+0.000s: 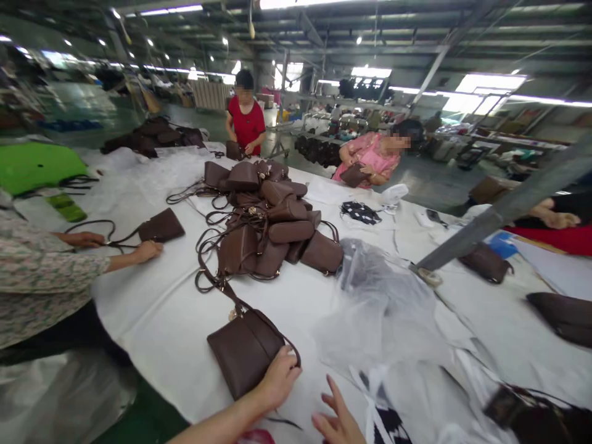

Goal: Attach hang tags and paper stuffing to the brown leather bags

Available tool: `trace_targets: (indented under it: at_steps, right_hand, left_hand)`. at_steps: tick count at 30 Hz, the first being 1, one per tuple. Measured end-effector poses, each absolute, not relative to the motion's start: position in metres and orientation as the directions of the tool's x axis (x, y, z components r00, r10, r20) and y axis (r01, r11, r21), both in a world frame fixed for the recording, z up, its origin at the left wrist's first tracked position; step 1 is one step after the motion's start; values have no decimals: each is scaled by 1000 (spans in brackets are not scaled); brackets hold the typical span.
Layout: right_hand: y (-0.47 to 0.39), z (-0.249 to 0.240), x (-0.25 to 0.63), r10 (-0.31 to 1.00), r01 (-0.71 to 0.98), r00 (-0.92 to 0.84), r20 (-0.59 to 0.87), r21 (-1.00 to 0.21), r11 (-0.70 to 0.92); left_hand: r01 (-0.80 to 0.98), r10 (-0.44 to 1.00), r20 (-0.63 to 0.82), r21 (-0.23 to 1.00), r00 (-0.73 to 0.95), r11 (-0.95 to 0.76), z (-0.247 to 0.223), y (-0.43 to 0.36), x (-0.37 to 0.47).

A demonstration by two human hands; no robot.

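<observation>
While left fingers (287, 364) hold a brown, seemingly smooth bag (245, 351), right fingers (338, 398) splay empty.

Green panel (39, 165), left on white table (157, 345) | floral sleeve (46, 271), near left | red-shirted person (250, 126) at the table's far edge | pink-topped person (374, 153) farther right | slanting grey post (490, 206), right | red cloth (559, 241) right of post | bright window (485, 86) behind | strip light (171, 10) overhead
</observation>
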State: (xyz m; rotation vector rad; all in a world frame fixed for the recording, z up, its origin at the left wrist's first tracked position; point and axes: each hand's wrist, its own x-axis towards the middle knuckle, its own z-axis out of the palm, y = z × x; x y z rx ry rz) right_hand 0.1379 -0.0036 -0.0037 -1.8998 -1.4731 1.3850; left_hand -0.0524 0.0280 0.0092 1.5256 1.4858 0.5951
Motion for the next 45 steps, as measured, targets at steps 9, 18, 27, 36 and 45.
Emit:
trace_targets:
  at_steps: [9, 18, 27, 36, 45]
  right_hand:
    - [28, -20, 88, 742, -11, -153, -653, -750, -662]
    - [35, -23, 70, 608, -70, -70, -791, -604, -794]
    - [56, 43, 144, 942, -48, -87, -325, -943, -330]
    - [38, 100, 190, 986, 188, 165, -25, -981, -56]
    - [49, 76, 169, 981, 291, 171, 94, -956, 41]
  left_hand:
    - [702, 979, -98, 710, 177, -56, 37, 33, -74]
    - [465, 771, -627, 651, -116, 600, -3, 54, -194]
    - [95, 975, -200, 977, 101, 190, 48, 19, -118]
    - [-118, 932, -125, 978, 341, 174, 125, 30, -101]
    - [-432, 964, -191, 866, 183, 253, 115, 85, -114]
